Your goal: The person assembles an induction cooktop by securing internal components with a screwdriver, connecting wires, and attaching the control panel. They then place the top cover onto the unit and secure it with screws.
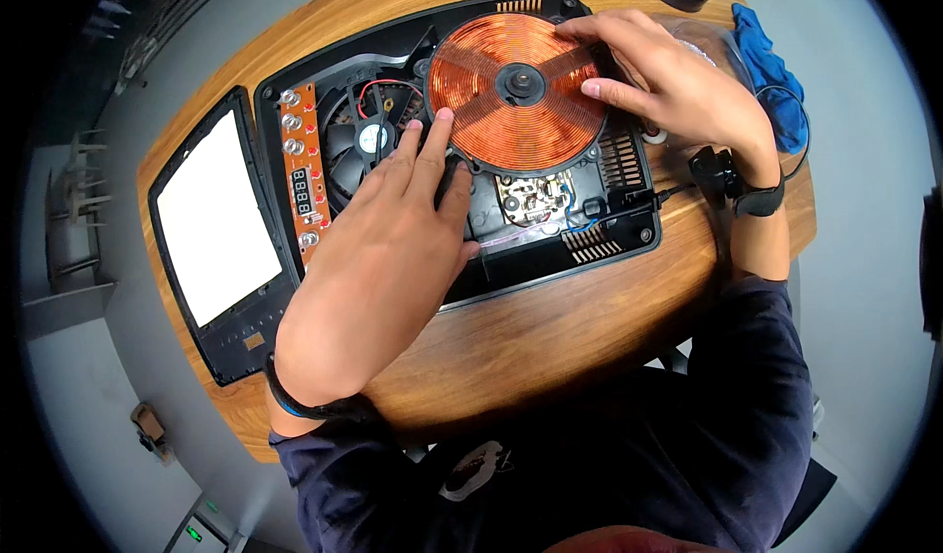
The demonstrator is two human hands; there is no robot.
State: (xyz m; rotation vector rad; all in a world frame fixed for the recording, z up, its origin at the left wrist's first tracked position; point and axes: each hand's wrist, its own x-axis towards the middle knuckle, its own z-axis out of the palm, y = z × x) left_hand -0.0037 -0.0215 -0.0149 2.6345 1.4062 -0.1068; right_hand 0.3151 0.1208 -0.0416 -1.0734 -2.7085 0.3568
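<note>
On the wooden tabletop (550, 337) lies an opened cooker base (462, 150), its glass top panel (221, 234) set aside at left. The copper coil (511, 91) sits centred in the base, beside the fan (368, 140). Left hand (378, 258) and right hand (668, 86) grip the coil's rim from opposite sides.

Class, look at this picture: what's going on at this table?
A person has an opened induction cooker base on a wooden table. Both hands grip the round copper coil: the left hand at its lower left edge, the right hand at its right edge. The cooker's removed glass top panel lies to the left.
</note>
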